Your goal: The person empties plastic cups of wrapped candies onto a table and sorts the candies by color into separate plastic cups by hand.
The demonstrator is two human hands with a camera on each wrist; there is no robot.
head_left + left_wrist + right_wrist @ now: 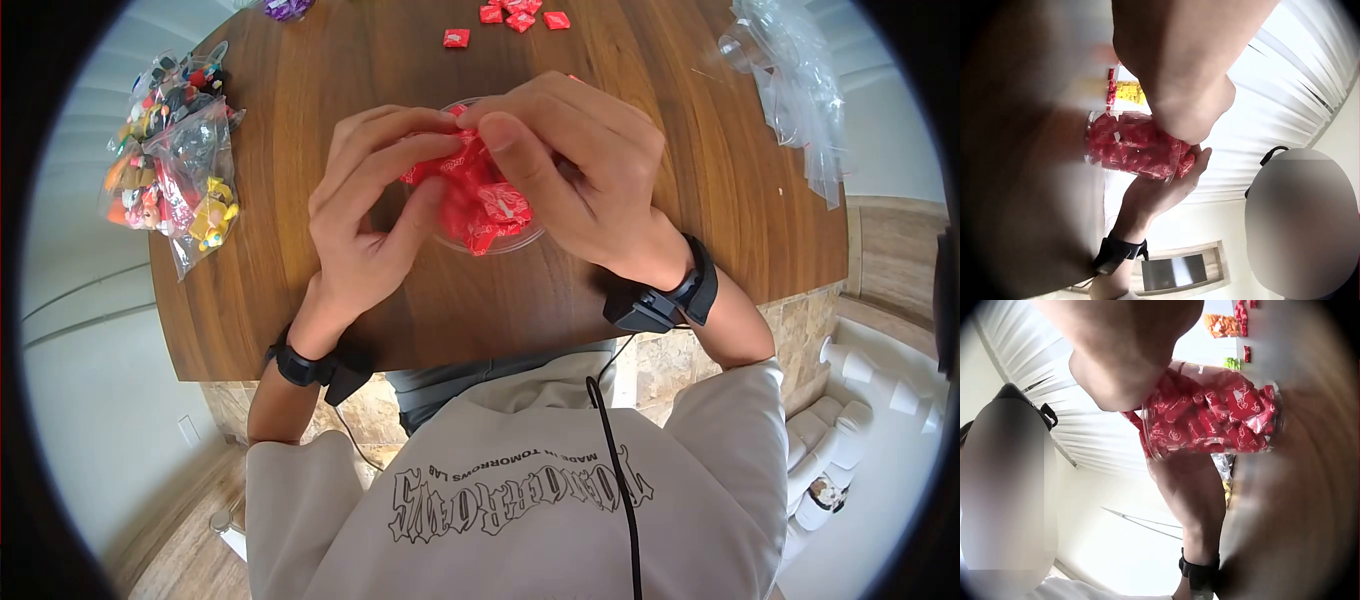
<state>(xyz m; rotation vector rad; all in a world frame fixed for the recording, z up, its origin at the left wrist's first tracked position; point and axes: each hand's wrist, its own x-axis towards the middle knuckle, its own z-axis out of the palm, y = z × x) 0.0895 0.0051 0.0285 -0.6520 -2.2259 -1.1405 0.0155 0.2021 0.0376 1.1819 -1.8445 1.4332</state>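
**Hands Set at the Mouth of a Filled Jar**

A clear jar (1279,409) is stood upright on the wooden counter (270,200), near the edge at which the person is positioned. The jar is packed with red packets (505,205), which are marked with white print; at the mouth, some packets are seated at or above the rim.

The left hand (370,195) is placed at the left side of the mouth, its fingers bent over the packets and its thumb lowered toward them. The right hand (585,160) is placed at the opposite side, its index finger and thumb directed at the same packets. The fingertips of both hands are brought close together there (whether a packet is pinched or only pressed cannot be told, as the contact is partly hidden). A black band (690,290) is worn on the right wrist and another black band (310,370) on the left.

Loose red packets (520,20) are grouped beyond the jar, with a single red packet (456,38) set apart on their left. Purple items (288,8) are located at the far left. Bagged small figures (150,190) are laid along the left edge; clear plastic bags (795,90) are heaped at the far right. Yellow packets (1130,92) are shown in the left wrist view, and orange packets (1221,326) in the right.
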